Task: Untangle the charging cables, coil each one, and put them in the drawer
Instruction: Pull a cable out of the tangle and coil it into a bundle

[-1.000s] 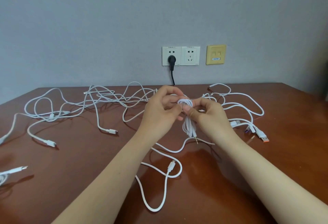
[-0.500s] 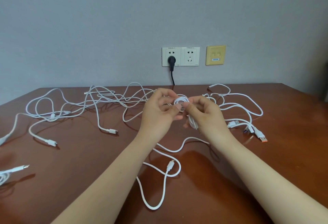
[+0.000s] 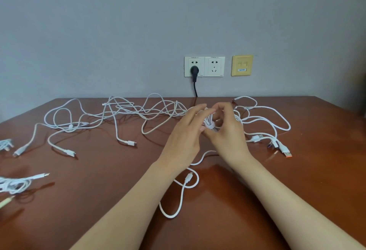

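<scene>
Holding a small coil [image 3: 210, 125] of white cable just above the table [image 3: 297, 190], the right hand [image 3: 229, 137] curls thumb and fingers round it; the left hand [image 3: 184, 139], fingers nearly straight and blurred, reaches in beside it, gripping nothing that can be made out. The coil lies between the two hands, nearer the right. Tangled cables [image 3: 138, 111] spread behind and leftward; coiled bundles [image 3: 13, 184] sit at the left edge. No drawer is visible, so the carry direction cannot be judged
</scene>
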Motion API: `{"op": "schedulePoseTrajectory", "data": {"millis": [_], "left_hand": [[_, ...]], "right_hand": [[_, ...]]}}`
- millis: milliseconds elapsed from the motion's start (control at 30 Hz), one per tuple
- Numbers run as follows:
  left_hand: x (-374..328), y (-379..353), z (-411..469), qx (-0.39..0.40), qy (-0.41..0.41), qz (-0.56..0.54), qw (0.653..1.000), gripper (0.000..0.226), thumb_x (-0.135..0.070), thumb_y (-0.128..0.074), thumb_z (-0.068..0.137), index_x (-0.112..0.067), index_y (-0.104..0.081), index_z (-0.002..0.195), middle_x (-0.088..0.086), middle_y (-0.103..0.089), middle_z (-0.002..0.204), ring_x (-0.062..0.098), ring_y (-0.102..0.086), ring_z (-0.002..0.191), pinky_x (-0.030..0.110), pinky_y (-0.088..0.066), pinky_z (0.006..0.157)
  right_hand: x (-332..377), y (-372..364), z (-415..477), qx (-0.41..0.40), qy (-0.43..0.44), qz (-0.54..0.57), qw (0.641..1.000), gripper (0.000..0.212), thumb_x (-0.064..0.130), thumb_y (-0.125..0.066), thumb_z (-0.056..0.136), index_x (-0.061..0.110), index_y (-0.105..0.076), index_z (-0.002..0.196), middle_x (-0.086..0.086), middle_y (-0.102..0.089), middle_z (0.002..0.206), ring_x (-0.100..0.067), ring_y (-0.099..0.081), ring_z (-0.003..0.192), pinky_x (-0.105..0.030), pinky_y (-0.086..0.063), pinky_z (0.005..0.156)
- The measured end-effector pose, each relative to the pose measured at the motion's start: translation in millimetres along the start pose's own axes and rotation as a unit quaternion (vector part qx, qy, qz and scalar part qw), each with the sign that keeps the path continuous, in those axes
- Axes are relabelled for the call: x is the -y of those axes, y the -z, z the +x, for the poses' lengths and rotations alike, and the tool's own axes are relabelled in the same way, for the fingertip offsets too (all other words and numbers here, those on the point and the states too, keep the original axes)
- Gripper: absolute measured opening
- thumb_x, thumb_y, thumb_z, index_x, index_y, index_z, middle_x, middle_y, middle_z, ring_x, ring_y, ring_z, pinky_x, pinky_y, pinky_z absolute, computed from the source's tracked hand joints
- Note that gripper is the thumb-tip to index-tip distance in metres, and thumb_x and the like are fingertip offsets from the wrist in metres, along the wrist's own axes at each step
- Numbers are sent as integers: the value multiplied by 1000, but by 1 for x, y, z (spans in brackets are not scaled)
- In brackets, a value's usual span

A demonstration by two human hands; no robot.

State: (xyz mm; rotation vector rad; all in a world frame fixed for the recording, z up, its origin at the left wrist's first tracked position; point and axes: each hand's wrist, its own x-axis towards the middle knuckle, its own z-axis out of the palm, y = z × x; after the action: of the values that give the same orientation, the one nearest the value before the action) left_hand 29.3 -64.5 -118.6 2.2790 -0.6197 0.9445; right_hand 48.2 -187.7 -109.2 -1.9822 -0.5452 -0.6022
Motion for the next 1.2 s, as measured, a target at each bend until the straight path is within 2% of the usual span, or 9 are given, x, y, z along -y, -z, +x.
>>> {"op": "schedulePoseTrajectory", "data": {"millis": [67, 167, 300, 400, 600, 733, 900, 1000, 1200], "left_hand": [[7, -1, 0, -18, -27, 63, 998, 58, 6, -49, 82, -25, -47, 130, 4, -48, 136, 18, -44, 120, 30, -37, 98], [14, 0, -1, -38, -66, 157, 985, 64, 5, -61, 71, -31, -46, 122, 0, -57, 125, 16, -43, 103, 26, -31, 85], [18, 4, -8, -64, -99, 218, 969, 62, 0, -74, 64, -29, -55, 116, -2, -63, 116, 17, -44, 98, 26, -28, 80], [21, 14, -13, -80, -125, 267, 952, 28, -19, -59, 77, -24, -65, 104, -4, -65, 113, 17, -45, 100, 29, -30, 80], [34, 51, -27, -66, -91, 302, 947, 28, -33, -46, 77, -22, -68, 91, -9, -70, 96, 12, -45, 94, 27, -28, 76], [47, 87, -32, -32, -53, 278, 959, 26, -30, -65, 64, -23, -66, 89, -10, -69, 91, 10, -45, 91, 25, -27, 74], [52, 128, -39, 1, -16, 252, 968, 29, -23, -67, 64, -18, -67, 92, -5, -70, 91, 11, -47, 91, 25, -27, 76], [59, 152, -50, 3, 9, 255, 967, 27, -20, -69, 71, -15, -68, 98, -1, -70, 98, 18, -57, 98, 25, -25, 78], [79, 211, -75, 98, -67, 362, 925, 27, -30, -75, 62, -20, -70, 87, -8, -68, 80, 15, -66, 74, 22, -30, 72]], "right_hand": [[-2, -1, 0, 7, -8, 22, 1000, 50, 8, -73, 75, 22, -37, 106, 6, -56, 85, -20, -55, 80, -21, -32, 61], [-3, -3, -2, 19, -14, 50, 998, 53, 4, -72, 74, 27, -35, 104, 2, -65, 87, -20, -59, 81, -14, -38, 63], [1, -4, -7, 34, -31, 90, 995, 53, -2, -69, 73, 28, -37, 103, 5, -67, 81, -18, -61, 80, -26, -44, 73], [6, -3, -10, 57, -32, 94, 993, 52, -4, -70, 71, 32, -41, 94, 10, -66, 76, -2, -58, 70, -14, -42, 67], [19, -7, -10, 109, -31, 104, 988, 36, 2, -76, 71, 29, -59, 87, 10, -67, 78, -6, -57, 70, -15, -45, 67], [37, -20, -11, 125, -19, 94, 988, 19, 8, -73, 77, 25, -68, 84, 24, -59, 62, 3, -52, 62, -9, -39, 64], [67, -51, -8, 120, -24, 96, 988, 12, 11, -74, 76, 17, -72, 87, 12, -45, 54, 0, -42, 51, -13, -33, 57], [84, -72, -6, 135, -64, 134, 980, 17, 11, -75, 75, 26, -68, 77, 7, -56, 58, -2, -48, 54, -21, -42, 63], [113, -115, -19, 193, -45, 101, 975, 15, 15, -75, 75, 19, -71, 89, 2, -63, 74, -6, -52, 68, -21, -42, 69]]}}
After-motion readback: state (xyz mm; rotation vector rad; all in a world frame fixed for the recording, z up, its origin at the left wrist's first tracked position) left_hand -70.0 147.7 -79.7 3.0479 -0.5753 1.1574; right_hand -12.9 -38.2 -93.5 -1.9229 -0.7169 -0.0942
